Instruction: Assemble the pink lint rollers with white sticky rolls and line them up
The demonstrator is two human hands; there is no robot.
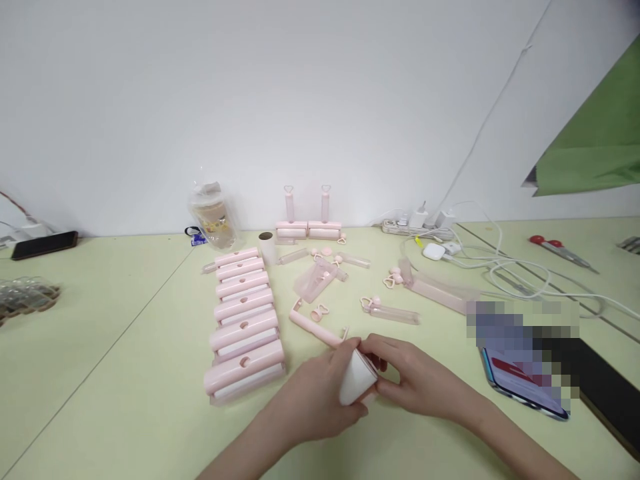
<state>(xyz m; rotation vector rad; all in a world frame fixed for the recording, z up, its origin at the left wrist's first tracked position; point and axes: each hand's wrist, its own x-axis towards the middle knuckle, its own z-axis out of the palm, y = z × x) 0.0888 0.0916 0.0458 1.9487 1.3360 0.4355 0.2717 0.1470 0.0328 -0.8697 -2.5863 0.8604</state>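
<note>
A white roll (357, 379) is wrapped in the fingers of my left hand (320, 393), tilted near the table's front. My right hand (413, 377) pinches the roll's right end, where a pink edge shows. Just beyond the hands lies a pink bar (315, 328) with a bent end. A small pink heart-topped piece (320, 312) rests beside it. To the left, several pink lint rollers with heart cutouts (244, 363) lie in a column. Clear pink handles, one of them (395, 313) right of centre, are spread beyond my hands.
Against the wall stand two assembled pink rollers (325, 227), a bagged cup (215, 217) and a cardboard tube (268, 248). White cables (500, 267), red-handled scissors (560, 250) and a phone (525, 383) lie right. Another phone (45, 245) is far left.
</note>
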